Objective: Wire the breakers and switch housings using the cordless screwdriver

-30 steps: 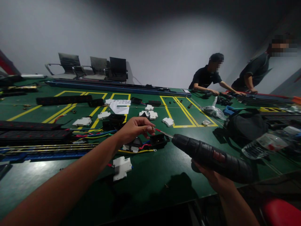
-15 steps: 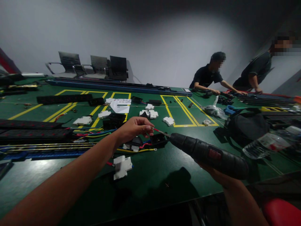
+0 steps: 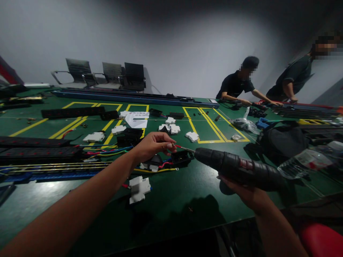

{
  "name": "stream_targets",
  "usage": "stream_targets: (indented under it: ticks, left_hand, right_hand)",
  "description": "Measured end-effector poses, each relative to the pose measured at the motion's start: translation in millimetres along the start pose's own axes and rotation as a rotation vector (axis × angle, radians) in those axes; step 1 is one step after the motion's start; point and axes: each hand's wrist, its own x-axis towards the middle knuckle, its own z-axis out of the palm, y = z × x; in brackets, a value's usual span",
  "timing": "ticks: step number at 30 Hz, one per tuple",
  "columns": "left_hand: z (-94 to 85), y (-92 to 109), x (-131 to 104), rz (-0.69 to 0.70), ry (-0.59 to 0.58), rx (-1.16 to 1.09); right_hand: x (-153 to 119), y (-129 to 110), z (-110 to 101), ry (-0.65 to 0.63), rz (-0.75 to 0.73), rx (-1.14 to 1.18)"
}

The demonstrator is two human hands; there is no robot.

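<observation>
My right hand point(image 3: 248, 194) grips a black power screwdriver point(image 3: 235, 166) from below, its body pointing left and slightly up. Its long bit point(image 3: 186, 148), with a red collar near the tip, reaches my left hand point(image 3: 155, 143). There my thumb and fingertips are pinched around a small brass-coloured screw point(image 3: 173, 144) at the tip; the fingers partly hide it. Just under the bit lies an open black housing point(image 3: 182, 157) with red and blue wires. A yellow wire point(image 3: 166, 170) with a ring terminal runs in front of it. Nearer me rests a white module point(image 3: 139, 190).
Black socket strips point(image 3: 32, 153) and brass rails point(image 3: 59, 166) lie left. White modules point(image 3: 171, 128) and a paper sheet point(image 3: 137, 119) are beyond my hands. A black bag point(image 3: 281, 139) and plastic bottle point(image 3: 302, 162) stand right. Two people point(image 3: 238, 84) work at the far right.
The power screwdriver has turned a little more level, its rear end rising with my right hand. My left hand keeps its pinch in nearly the same place.
</observation>
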Motion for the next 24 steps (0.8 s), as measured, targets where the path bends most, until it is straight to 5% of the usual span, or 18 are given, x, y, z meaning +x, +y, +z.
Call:
stream_targets:
  ticks: [13, 24]
  left_hand:
    - [-1.6, 4.2, 2.2, -0.037, -0.109, 0.171]
    - [-5.9, 10.5, 4.3, -0.113, -0.126, 0.181]
  right_hand:
    - [6.2, -25.1, -6.2, -0.035, 0.052, -0.039]
    - [42.5, -3.4, -25.6, -0.212, -0.027, -0.097]
